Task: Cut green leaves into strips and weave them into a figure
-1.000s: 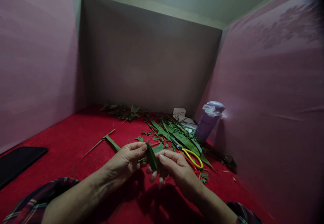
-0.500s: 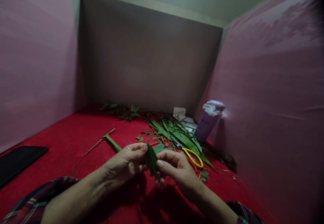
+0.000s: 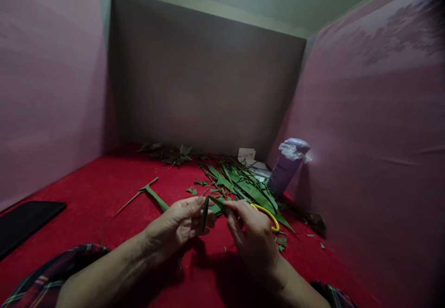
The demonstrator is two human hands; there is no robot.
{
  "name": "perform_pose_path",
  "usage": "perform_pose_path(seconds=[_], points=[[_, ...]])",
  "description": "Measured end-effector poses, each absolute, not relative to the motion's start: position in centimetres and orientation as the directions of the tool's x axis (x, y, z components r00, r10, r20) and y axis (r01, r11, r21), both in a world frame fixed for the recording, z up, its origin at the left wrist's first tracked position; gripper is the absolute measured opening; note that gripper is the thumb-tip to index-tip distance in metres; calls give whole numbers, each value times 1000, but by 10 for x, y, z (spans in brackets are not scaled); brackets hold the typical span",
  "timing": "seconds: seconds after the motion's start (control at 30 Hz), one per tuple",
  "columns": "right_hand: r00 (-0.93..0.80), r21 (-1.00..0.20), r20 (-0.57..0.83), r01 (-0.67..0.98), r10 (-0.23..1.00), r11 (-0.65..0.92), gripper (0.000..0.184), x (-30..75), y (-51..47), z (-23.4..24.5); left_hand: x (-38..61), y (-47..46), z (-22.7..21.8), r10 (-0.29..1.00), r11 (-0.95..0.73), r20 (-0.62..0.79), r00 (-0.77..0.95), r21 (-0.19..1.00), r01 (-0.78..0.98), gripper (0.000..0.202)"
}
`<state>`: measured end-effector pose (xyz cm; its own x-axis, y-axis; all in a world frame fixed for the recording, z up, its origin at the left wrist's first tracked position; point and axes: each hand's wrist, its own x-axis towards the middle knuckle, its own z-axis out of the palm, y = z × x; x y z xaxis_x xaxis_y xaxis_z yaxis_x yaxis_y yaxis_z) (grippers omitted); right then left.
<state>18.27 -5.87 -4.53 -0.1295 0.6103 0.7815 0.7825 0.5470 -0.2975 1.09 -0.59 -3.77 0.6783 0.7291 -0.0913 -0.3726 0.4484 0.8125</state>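
Note:
A folded green leaf (image 3: 205, 215) is held up between my two hands, just above the red cloth. My left hand (image 3: 186, 217) pinches its folded part between thumb and fingers. At the right, my right hand (image 3: 248, 224) grips the end of the leaf that stretches sideways from the fold. Behind my right hand lie scissors with a yellow handle (image 3: 269, 216), partly hidden by the hand. Left of my left hand, a green leaf strip with a thin stem (image 3: 155, 196) rests on the cloth.
A heap of long green leaves (image 3: 248, 185) and cut bits lies beyond my hands. Behind it are white paper cards (image 3: 246, 155) and a purple container topped with clear plastic (image 3: 287, 164). A black flat object (image 3: 29, 222) lies at left. Pink walls (image 3: 375, 150) flank the red cloth (image 3: 118, 173).
My right hand has moved right, drawing one end of the leaf out sideways. The leaf, earlier seen broad side on between both hands, now shows a sharp fold at my left fingers.

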Motion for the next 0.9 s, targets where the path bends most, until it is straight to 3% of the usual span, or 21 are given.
perform_pose_path(seconds=[0.2,0.3,0.37,0.43,0.5,0.6,0.77,0.9], points=[[-316,16,794,865,520,501,22,192,-58,-45,9,-3,-37,767,445,-104,633,797,-409,15],[-339,32,796,851,501,525,25,194,-58,-45,8,-3,-32,791,405,-111,601,832,-379,10],[-275,-124,789,804,549,581,24,194,-58,-43,7,-2,-28,817,354,-104,567,867,-351,11],[-175,-367,743,701,647,612,23,193,-58,-42,6,-2,-25,827,292,-82,556,908,-301,13],[-83,-588,656,566,750,578,26,192,-57,-42,5,-1,-25,828,234,-54,557,938,-257,14],[11,-821,494,335,870,462,38,190,-53,-45,4,-1,-27,817,182,-38,575,963,-196,14],[-19,-977,213,4,977,213,43,187,-47,-46,5,2,-33,788,128,-19,615,983,-134,15],[-83,-983,181,-51,980,177,36,185,-50,-42,5,4,-35,769,126,4,639,979,-158,9]])
